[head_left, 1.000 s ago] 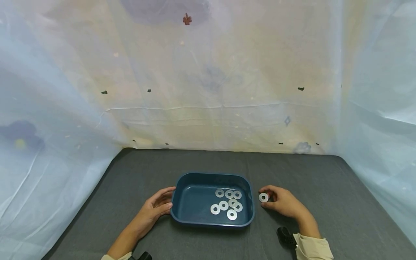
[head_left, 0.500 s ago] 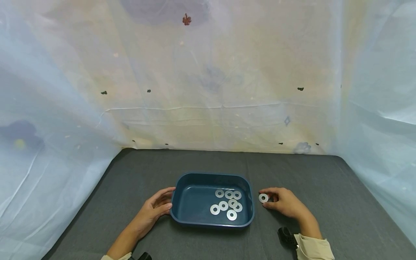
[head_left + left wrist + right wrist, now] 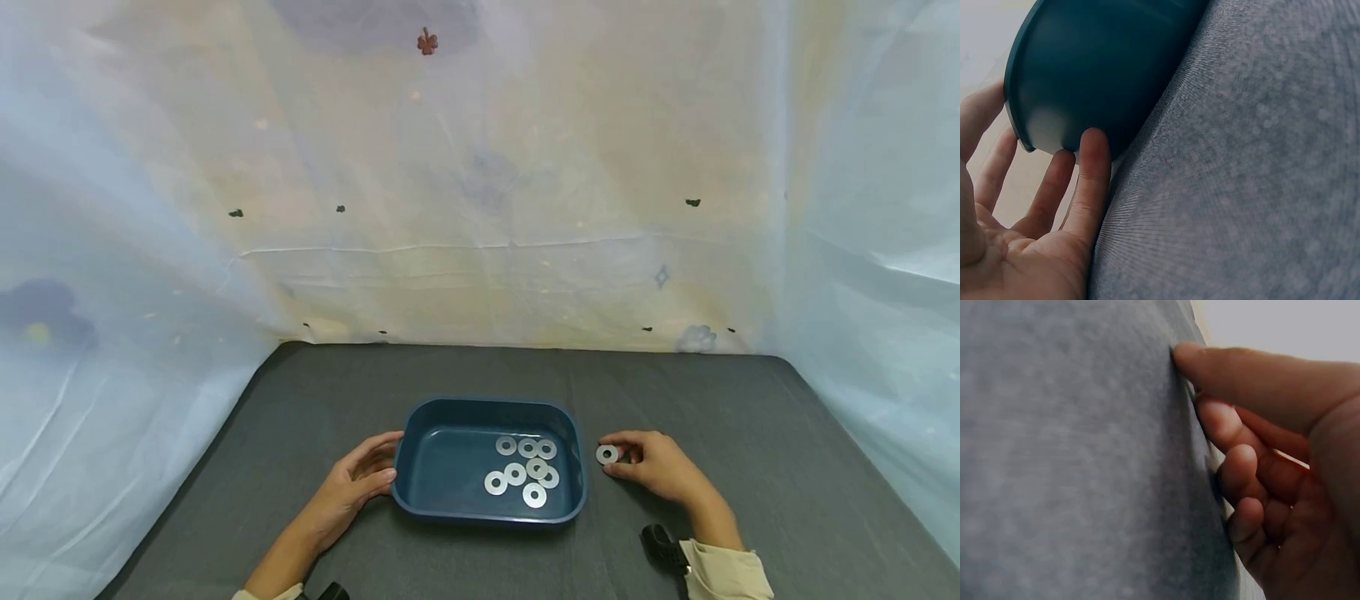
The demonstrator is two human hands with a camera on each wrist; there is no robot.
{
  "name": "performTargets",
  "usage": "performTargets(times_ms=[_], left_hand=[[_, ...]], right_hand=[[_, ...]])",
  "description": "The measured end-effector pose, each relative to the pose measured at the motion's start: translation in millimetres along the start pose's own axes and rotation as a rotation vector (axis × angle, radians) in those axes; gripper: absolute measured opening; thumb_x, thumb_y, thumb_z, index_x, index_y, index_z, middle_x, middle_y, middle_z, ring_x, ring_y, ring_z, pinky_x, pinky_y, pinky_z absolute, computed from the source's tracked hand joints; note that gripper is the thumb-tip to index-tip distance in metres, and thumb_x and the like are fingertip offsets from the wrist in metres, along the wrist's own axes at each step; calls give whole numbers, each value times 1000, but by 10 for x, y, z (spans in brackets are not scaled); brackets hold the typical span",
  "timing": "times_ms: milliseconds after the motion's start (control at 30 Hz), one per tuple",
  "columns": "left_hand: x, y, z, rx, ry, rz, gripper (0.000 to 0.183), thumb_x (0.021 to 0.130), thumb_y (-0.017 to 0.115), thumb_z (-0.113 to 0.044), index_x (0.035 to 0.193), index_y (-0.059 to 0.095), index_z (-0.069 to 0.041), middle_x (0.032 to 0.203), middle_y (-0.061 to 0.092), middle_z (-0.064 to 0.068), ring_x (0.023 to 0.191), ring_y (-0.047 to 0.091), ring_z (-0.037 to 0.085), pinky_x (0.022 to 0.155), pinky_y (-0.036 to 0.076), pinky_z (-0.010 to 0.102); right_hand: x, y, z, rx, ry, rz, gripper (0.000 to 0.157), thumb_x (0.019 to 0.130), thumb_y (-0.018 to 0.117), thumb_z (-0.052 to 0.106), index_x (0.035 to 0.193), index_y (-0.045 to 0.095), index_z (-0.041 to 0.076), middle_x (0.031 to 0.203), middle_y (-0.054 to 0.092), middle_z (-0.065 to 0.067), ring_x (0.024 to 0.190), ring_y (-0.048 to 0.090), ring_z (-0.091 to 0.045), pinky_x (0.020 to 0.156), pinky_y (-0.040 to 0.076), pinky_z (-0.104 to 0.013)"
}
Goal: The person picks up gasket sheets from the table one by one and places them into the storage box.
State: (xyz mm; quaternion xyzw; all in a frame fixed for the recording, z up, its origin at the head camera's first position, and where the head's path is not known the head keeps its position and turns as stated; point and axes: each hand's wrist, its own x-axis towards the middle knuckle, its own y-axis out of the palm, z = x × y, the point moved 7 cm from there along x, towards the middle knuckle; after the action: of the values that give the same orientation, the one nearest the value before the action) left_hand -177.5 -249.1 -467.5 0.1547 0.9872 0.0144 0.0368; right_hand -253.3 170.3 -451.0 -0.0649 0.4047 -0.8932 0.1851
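A dark blue rectangular tray point(image 3: 450, 500) stands on the table, with several flat silver washers point(image 3: 534, 495) lying in its right half, some overlapping. My left hand point(image 3: 351, 479) touches the tray's left end. In the left wrist view, its mostly straight fingertips meet the outer wall of the tray point(image 3: 1097, 69). To the right of the tray, a single washer point(image 3: 607, 454) lies at the table surface between the thumb and index finger of my right hand point(image 3: 654, 468), which pinches its edges. The right wrist view shows the right hand point(image 3: 1260, 462) low against the cloth, hiding the washer.
Dark grey cloth covers the table point(image 3: 480, 371). A pale printed curtain point(image 3: 480, 183) hangs behind it and along both sides. A black device point(image 3: 660, 546) sits at the right wrist beside a beige sleeve point(image 3: 723, 571).
Both hands, the tray and the washers stay nearly in place. The right fingers shift only slightly around the single washer. The whole head view drifts a few pixels.
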Motion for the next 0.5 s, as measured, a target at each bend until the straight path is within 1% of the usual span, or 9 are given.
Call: performTargets(times_ms=[133, 333, 500], left_hand=[[1, -6, -7, -8, 2, 0, 55, 103, 52, -11, 154, 32, -9, 136, 51, 7, 115, 60, 11, 91, 56, 33], [1, -18, 8, -3, 2, -3, 56, 103, 53, -12, 154, 32, -10, 135, 52, 5, 115, 60, 11, 91, 56, 34], [6, -8, 24, -3, 9, 6, 56, 103, 53, -12, 155, 32, -10, 132, 52, 4, 113, 60, 11, 91, 56, 35]], right_hand=[[10, 11, 24, -3, 24, 3, 37, 83, 81, 26, 115, 73, 11, 81, 63, 5, 64, 48, -4, 58, 40, -22], [12, -5, 160, -53, -44, 37, 38, 83, 80, 29, 113, 73, 8, 76, 60, 7, 61, 45, -2, 55, 38, -22], [-75, -134, 293, -78, -86, 25, 39, 84, 79, 31, 116, 72, 10, 80, 61, 8, 64, 46, -1, 56, 41, -22]])
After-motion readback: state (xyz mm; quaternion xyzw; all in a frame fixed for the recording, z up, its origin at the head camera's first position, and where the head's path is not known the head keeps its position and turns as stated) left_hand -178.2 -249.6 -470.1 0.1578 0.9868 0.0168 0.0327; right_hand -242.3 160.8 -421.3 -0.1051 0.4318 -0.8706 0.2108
